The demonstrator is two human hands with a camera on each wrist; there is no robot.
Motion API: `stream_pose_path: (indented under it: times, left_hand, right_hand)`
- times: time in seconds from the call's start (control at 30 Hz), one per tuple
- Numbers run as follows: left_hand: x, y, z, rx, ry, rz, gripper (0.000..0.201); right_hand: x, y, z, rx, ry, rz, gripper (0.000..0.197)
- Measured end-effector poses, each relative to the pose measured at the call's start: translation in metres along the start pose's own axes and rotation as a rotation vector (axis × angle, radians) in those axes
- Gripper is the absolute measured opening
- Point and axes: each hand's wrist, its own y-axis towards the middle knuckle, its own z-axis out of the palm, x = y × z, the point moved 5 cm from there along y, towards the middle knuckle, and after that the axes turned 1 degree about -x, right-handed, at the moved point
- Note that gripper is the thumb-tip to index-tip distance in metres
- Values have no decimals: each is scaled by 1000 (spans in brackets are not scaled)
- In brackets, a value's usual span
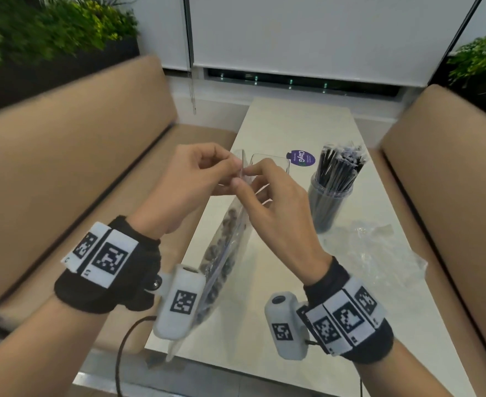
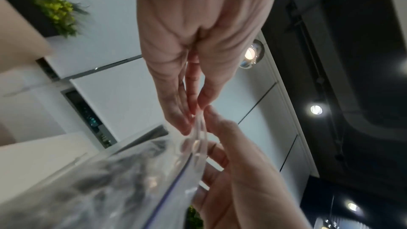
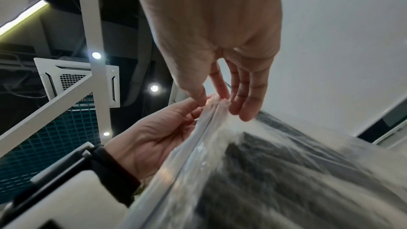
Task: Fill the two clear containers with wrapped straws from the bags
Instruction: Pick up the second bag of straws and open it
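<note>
A clear zip bag of dark wrapped straws (image 1: 221, 259) is held up above the table's near left part. My left hand (image 1: 204, 170) pinches one lip of its top corner, and my right hand (image 1: 253, 179) pinches the other lip beside it. The wrist views show the bag's zip strip (image 2: 199, 138) (image 3: 209, 116) between both hands' fingertips. An empty clear rectangular container (image 1: 270, 161) stands behind the hands, partly hidden. To the right, a clear round container (image 1: 326, 204) is packed with upright black wrapped straws (image 1: 340, 167).
An empty crumpled clear bag (image 1: 376, 250) lies on the white table (image 1: 293, 124) at the right. A purple round sticker (image 1: 301, 158) lies beyond the containers. Tan bench seats (image 1: 72, 156) flank the table on both sides.
</note>
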Motion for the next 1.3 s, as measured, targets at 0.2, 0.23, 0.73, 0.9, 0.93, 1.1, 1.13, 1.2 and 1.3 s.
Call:
stream_pose_path:
  times: [0.2,0.23,0.73,0.9,0.93,1.1,1.13,1.2,1.3]
  left_hand:
    - [2,-4,-5,91,-240,-145,14]
    - [4,-4,-6,92,-270,-171,13]
    - [9,2,-8,53,-203,-265,13]
    - [-9,3,-3,-255,686,259,17]
    - [-13,2,-1,-272,813,390,16]
    - [-14,-5,9,-49,868,518,12]
    - [-14,-9,10,-26,853,508,12]
    - [-6,-11,9,-29,859,459,12]
    - [7,-8,11,4,873,369,26]
  right_hand:
    - [6,13,1,100,154,52,23]
    - [6,14,2,116,174,51,22]
    - [-4,33,12,372,283,159,28]
    - [-3,38,10,222,-1,58,23]
    - [-1,38,8,173,-60,12,23]
    - [0,38,4,110,-87,-24,23]
    - [-2,39,3,104,-77,-8,22]
    - [-3,39,0,97,-63,15,24]
    - [-2,37,3,71,-67,39,24]
